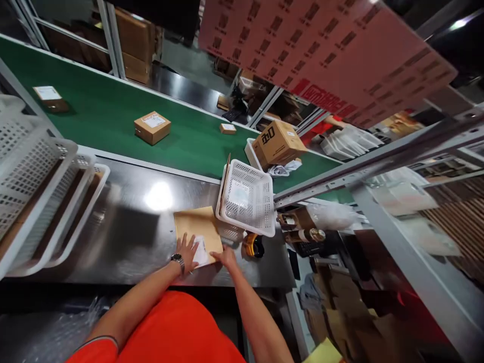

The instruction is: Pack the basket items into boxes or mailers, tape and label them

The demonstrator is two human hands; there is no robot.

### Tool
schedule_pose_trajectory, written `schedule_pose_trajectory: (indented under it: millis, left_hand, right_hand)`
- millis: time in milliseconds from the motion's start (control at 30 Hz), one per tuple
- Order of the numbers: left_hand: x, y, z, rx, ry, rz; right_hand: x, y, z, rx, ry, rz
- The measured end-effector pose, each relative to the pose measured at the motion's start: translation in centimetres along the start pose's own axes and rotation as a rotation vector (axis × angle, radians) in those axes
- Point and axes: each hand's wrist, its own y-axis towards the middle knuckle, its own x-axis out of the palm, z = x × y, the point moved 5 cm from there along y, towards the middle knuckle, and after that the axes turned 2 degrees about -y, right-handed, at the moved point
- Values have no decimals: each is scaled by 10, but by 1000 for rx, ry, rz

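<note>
Envelope (pixel 207 229): flat on the metal table (pixel 130 257), white label (pixel 202 254) facing up
Left hand (pixel 185 253): fingers spread over the envelope
Right hand (pixel 227 257): thumb on its near right corner; cannot tell whether fingers pinch there
White basket (pixel 266 201): beside its far right corner
Green belt (pixel 192 136): beyond, bearing cardboard boxes (pixel 152 128)

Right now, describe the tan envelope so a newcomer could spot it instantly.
Find the shiny metal table beside the green belt. Between the white basket stacks, the envelope lies under the left hand, the right hand at its edge. Unlike the boxes on the belt, it is flat.
</note>
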Motion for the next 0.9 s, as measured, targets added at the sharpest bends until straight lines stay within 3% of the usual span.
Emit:
schedule_pose_trajectory:
  millis: [133,233,333,433,533,633,700,767,833,867,900]
  left_hand:
    - [-20,-31,-30,-115,43,43]
    - [-33,-57,-47,-185,93,176]
    - [-51,-73,-47,-181,142,354]
    - [-87,-79,-31,-181,195,603]
    - [-126,-81,-7,-129,243,871]
    - [-136,-79,1,-101,239,987]
    - [-122,-79,-12,-135,181,991]
    - [-97,-83,-36,-192,75,975]
    - [-69,-92,-62,-279,-67,925]
    - [-56,-99,-73,-325,-132,885]
    - [-46,-106,-81,-370,-187,843]
  right_hand:
    - [44,-26,-25,-61,355,-225]
    - [79,-41,-58,-116,738,-452]
    - [90,-35,-107,-155,824,-557]
    - [63,3,-184,-247,838,-486]
    - [13,57,-276,-351,810,-237]
    - [-27,93,-336,-382,778,-104]
    - [-46,97,-338,-410,752,-73]
    - [-68,94,-306,-459,716,-33]
    - [-102,93,-247,-509,654,98]
    - [-129,92,-211,-555,515,299]
    - [-155,93,-172,-512,355,487]
